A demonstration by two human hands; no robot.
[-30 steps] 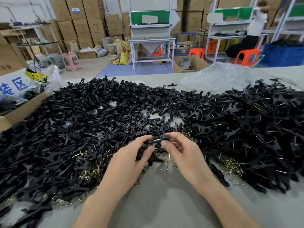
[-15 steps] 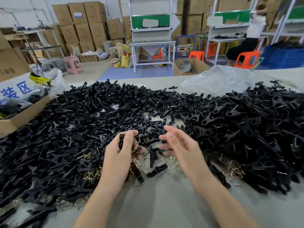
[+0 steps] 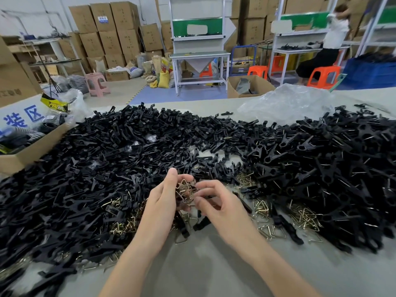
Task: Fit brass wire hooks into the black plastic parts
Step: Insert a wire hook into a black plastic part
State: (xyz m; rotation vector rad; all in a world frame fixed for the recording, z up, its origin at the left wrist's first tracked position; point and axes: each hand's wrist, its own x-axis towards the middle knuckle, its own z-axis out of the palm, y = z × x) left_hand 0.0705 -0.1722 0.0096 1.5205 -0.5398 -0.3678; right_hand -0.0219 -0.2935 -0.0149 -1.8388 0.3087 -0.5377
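Note:
My left hand (image 3: pixel 162 202) cups a small bunch of brass wire hooks (image 3: pixel 184 189) just above the table's near middle. My right hand (image 3: pixel 218 202) is close beside it, thumb and fingers curled and reaching into the bunch; whether they pinch a hook I cannot tell. A broad heap of black plastic parts (image 3: pixel 120 151) spreads over the left and back of the table. A second heap of black parts with wire in them (image 3: pixel 325 163) fills the right. Loose brass hooks (image 3: pixel 304 217) lie scattered at the heaps' front edge.
The grey table (image 3: pixel 203 266) runs to the near edge. An open cardboard box (image 3: pixel 32 151) stands at the left, a crumpled clear plastic bag (image 3: pixel 285 101) at the back right. Beyond are workbenches, stacked cartons, orange stools and a seated person (image 3: pixel 330 43).
A second ago both hands held a black part together. They separated, the part was dropped, and now the left hand holds brass hooks with the right hand moving in to them.

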